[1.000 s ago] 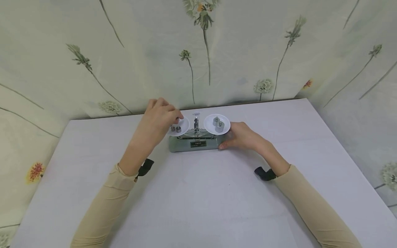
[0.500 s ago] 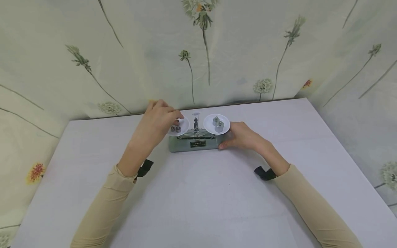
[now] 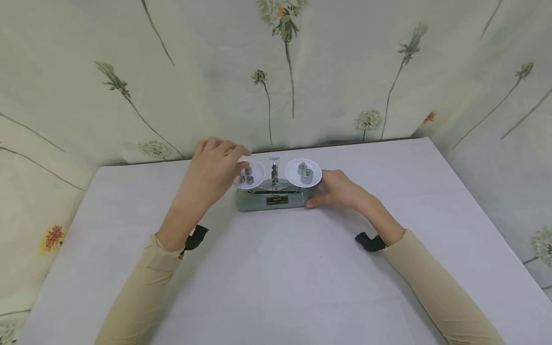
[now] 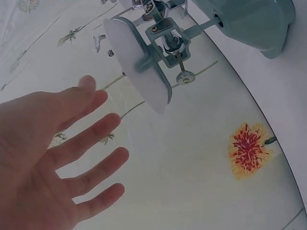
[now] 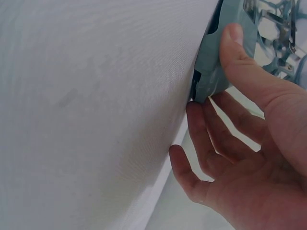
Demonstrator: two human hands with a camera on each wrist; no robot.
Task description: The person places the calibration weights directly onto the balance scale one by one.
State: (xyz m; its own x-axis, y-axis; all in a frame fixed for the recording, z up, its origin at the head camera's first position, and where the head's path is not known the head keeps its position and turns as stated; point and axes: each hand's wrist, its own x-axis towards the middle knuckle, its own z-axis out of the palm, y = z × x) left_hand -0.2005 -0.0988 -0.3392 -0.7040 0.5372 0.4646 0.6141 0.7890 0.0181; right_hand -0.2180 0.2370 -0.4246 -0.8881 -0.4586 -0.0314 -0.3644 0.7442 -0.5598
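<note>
A green balance scale (image 3: 258, 201) stands near the back of the table with two white pans. Three small metal weights (image 3: 249, 179) sit on its left pan (image 3: 258, 175). On the right pan (image 3: 293, 180) are two larger weights (image 3: 306, 177). My left hand (image 3: 213, 170) hovers at the left pan's outer side; in the left wrist view its fingers (image 4: 103, 165) are spread and nothing is between them. My right hand (image 3: 338, 188) grips the right end of the scale's base (image 5: 211, 67), thumb on the front, fingers around the end.
A white cloth covers the table (image 3: 276, 268). Behind it hangs a flower-patterned curtain (image 3: 207, 86), close beyond the scale. Black straps (image 3: 368, 242) show at both wrists.
My left hand has let go of a small weight, which now stands on the left pan beside two others, and has drawn back slightly left. The right hand has kept its grip.
</note>
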